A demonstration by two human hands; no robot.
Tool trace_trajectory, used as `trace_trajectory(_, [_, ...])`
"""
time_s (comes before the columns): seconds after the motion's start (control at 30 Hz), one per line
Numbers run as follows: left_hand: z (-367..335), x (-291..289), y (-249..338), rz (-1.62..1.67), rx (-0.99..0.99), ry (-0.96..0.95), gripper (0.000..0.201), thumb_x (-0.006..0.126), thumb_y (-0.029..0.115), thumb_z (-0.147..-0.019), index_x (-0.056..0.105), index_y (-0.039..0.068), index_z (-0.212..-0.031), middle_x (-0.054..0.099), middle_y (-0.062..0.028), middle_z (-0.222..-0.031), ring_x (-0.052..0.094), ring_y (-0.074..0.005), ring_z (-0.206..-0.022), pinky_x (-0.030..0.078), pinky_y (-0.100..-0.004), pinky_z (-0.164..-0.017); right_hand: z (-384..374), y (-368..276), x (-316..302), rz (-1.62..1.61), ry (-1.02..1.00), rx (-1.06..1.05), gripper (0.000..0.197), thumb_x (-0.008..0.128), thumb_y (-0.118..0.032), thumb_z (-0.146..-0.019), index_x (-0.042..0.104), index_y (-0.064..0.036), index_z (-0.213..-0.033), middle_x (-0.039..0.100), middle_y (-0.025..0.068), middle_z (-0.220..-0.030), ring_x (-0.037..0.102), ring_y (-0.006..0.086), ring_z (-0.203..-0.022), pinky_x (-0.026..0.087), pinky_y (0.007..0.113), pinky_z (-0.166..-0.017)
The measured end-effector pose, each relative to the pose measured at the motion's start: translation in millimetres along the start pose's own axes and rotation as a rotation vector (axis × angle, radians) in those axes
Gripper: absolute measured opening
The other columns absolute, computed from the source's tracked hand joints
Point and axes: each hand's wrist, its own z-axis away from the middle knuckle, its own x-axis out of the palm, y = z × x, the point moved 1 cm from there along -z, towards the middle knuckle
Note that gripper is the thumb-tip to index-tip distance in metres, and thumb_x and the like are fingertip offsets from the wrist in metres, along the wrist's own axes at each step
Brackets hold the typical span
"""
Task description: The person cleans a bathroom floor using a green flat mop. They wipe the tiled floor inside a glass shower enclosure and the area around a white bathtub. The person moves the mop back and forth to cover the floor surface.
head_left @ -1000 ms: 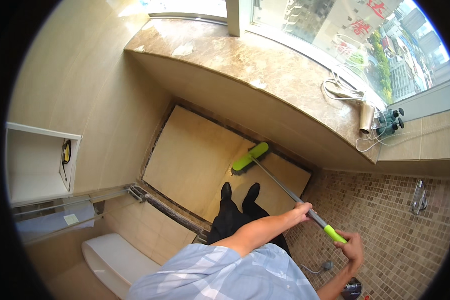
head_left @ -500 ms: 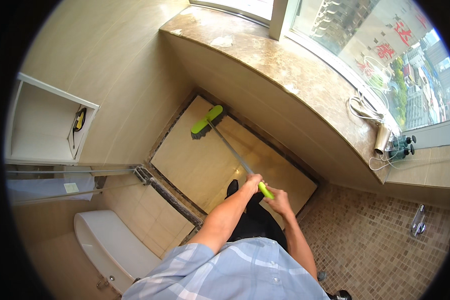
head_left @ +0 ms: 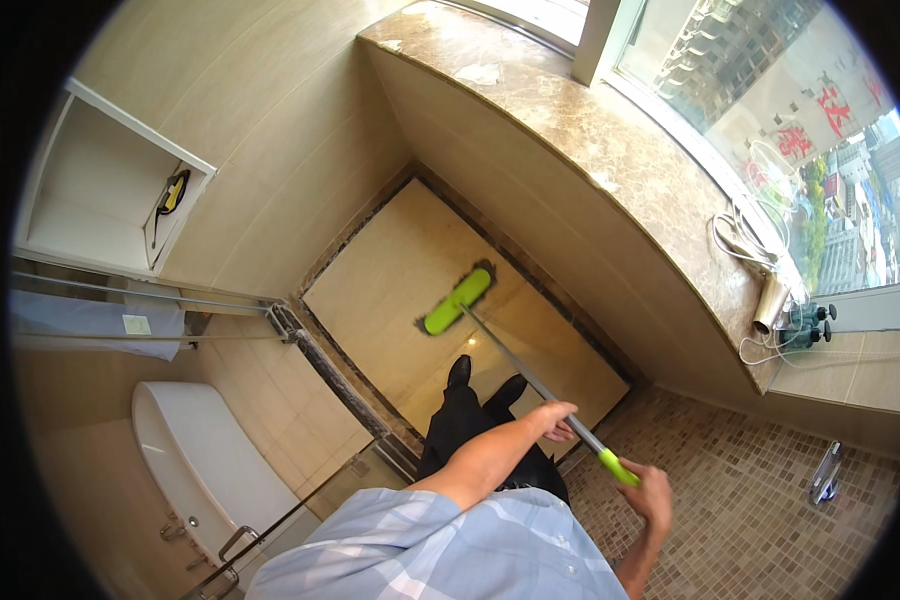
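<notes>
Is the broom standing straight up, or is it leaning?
Leaning. Its grey handle slants from the green brush head to the left hand and right hand, which both hold it.

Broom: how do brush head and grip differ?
The brush head is broad and dark-bristled; the grip is slim. The brush head is down at the floor; the grip is in the right hand. Both are bright green, joined by the grey pole.
</notes>
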Motion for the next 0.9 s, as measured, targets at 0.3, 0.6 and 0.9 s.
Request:
trace_trajectory(0.3, [-36, 19, -3, 0.479, 0.111, 0.034, 0.018, 0.062, 0.010, -0.078, 0.054, 0.007, -0.093, 0.062, -0.0091, -0.081, 0.066, -0.0257, -0.078, 0.055, -0.0440, -0.068, 12, -6, -49, -0.348, 0.040, 0.021, 0.041, 0.082, -0.005, -0.062, 0.071, -0.0008, -0.102, 0.071, 0.0190, -0.089, 0.070, 0.0227, -0.079, 0.053, 0.034, -0.073])
trace_trajectory(0.6, [17, -131, 15, 0.781, 0.317, 0.222, 0.019, 0.057, 0.019, -0.089, 0.049, 0.007, -0.101, 0.060, -0.0104, -0.074, 0.068, -0.0299, -0.062, 0.055, -0.0471, -0.060, -68, -97, 85, -0.238, 0.154, -0.379, 0.037, 0.077, -0.017, -0.070, 0.070, -0.0035, -0.103, 0.069, 0.0201, -0.093, 0.068, 0.0326, -0.086, 0.052, 0.038, -0.079])
trace_trajectory(0.9, [92, -195, -37, 0.458, 0.439, 0.505, 0.023, 0.060, 0.022, -0.087, 0.056, 0.006, -0.102, 0.061, -0.0099, -0.081, 0.061, -0.0242, -0.064, 0.052, -0.0467, -0.053, -125, -220, 220, -0.072, -0.123, -0.487, 0.047, 0.067, -0.026, -0.081, 0.058, -0.0132, -0.126, 0.065, 0.0273, -0.096, 0.063, 0.0440, -0.093, 0.051, 0.050, -0.079])
